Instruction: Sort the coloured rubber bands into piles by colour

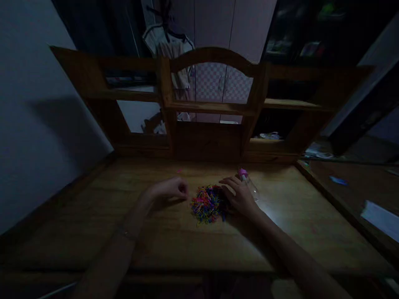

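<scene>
one loose heap of small, thin, multicoloured strips [207, 204], red, yellow, green, blue and purple, at the centre of the frame, lying on a pale brown wooden desk [168, 245]. one bare left hand [170, 188], left of centre, just beside the heap; fingers curled in towards the thumb, whether anything is pinched between them cannot be told; thin bracelet [126, 234] at the wrist. one bare right hand [242, 197], right of centre, at the heap's right edge; fingers apart and bent over the strips. one clear, transparent bottle-shaped container [253, 192] with a pink top [242, 172], slanting down to the right, partly behind the right hand. one tiny pink scrap [178, 170], above the heap, near the desk's back. one brown wooden shelf unit [212, 107] with an arched top, across the upper middle. one white garment [170, 49] on a dark hanger, upper left of centre. one flat white sheet [382, 220], far right.
</scene>
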The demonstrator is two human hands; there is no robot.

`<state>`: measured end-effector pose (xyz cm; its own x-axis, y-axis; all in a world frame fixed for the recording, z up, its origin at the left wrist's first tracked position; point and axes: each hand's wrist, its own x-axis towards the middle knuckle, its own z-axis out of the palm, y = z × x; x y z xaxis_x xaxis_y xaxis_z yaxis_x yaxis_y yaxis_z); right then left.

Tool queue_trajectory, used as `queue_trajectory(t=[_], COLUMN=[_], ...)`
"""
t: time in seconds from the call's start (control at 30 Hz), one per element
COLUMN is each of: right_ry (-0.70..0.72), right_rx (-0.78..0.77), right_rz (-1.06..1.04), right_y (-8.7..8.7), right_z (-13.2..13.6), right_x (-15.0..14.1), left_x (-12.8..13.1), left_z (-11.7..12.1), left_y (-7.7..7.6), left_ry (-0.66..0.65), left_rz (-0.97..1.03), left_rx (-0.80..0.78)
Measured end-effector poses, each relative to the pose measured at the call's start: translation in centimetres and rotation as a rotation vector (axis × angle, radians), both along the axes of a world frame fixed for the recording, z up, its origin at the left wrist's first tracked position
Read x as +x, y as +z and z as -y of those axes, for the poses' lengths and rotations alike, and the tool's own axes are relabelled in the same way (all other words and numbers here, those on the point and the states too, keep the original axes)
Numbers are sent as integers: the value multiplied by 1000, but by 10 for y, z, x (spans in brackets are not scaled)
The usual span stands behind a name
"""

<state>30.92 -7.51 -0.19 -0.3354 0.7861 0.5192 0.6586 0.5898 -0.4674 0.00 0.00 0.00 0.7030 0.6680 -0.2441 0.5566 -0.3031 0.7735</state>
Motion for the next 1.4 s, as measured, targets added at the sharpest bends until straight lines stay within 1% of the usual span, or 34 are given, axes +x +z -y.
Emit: queue_trajectory(t=[0.13,0.23,0.33,0.43,0.63,0.73,0.83,0.9,1.0,1.1,1.17,1.27,1.33,1.4], right_ry=[-26,-27,-30,-32,-43,-35,-39,-42,-42,-14,-6,-40,-50,-41], right_rx=[11,15,19,24,4,10,14,13,18,34,49,64,60,52], right_rz=[-34,-44,-38,-38,-41,-52,-48,-42,-40,-34,-18,5,5,-1], right_y=[3,4,3,2,6,6,6,7,11,14,14,12,11,10], right_z=[-1,-1,-1,-2,0,1,1,1,1,2,3,2,1,1], right_x=[1,2,2,2,0,0,0,-2,-6,-10,-11,-8,-6,-5], left_x=[7,10,8,1,-20,-24,-20,-11,10,37,55,76,81,76], left_z=[6,8,2,-10,-31,-36,-37,-37,-40,-50,-58,-66,-69,-68], left_y=[2,4,6,4,-9,-13,-17,-20,-23,-23,-21,-17,-13,-7], left_ry=[109,261,396,521,782,864,857,820,732,655,618,582,580,599], left_rz=[121,296,394,398,340,372,403,431,456,437,403,328,267,204], left_rx=[-4,-40,58,166,353,377,326,280,223,195,194,215,251,308])
